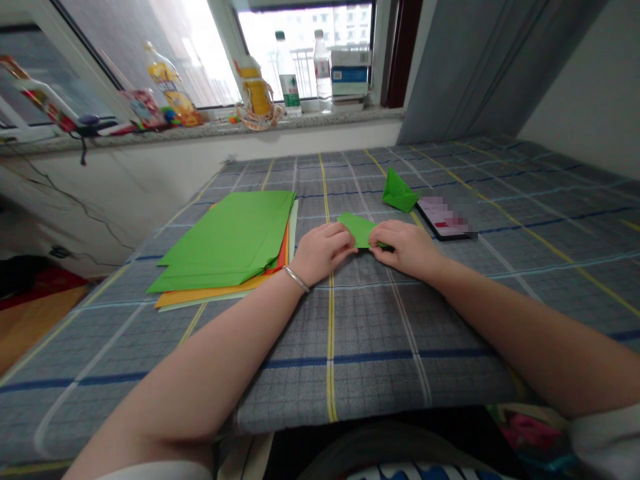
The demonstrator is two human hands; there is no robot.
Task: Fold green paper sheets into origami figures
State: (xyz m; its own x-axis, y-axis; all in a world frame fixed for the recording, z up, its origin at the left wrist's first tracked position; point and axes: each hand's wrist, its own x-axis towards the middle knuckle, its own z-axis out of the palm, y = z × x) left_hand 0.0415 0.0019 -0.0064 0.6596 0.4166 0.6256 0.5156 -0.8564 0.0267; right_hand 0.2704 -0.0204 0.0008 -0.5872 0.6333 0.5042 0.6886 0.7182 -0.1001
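Observation:
A small folded piece of green paper (359, 229) lies on the plaid-covered bed between my two hands. My left hand (323, 252), with a silver bracelet on its wrist, has its fingers curled and pinches the paper's left edge. My right hand (406, 245) is closed too and presses the paper's right side down. A finished green folded paper shape (399, 192) stands a little farther back, apart from both hands.
A stack of coloured paper sheets (227, 243), green on top, lies to the left. A phone (447, 219) lies to the right of the hands. The windowsill (210, 127) holds bottles, boxes and other items. A grey curtain (480, 67) hangs at the back right.

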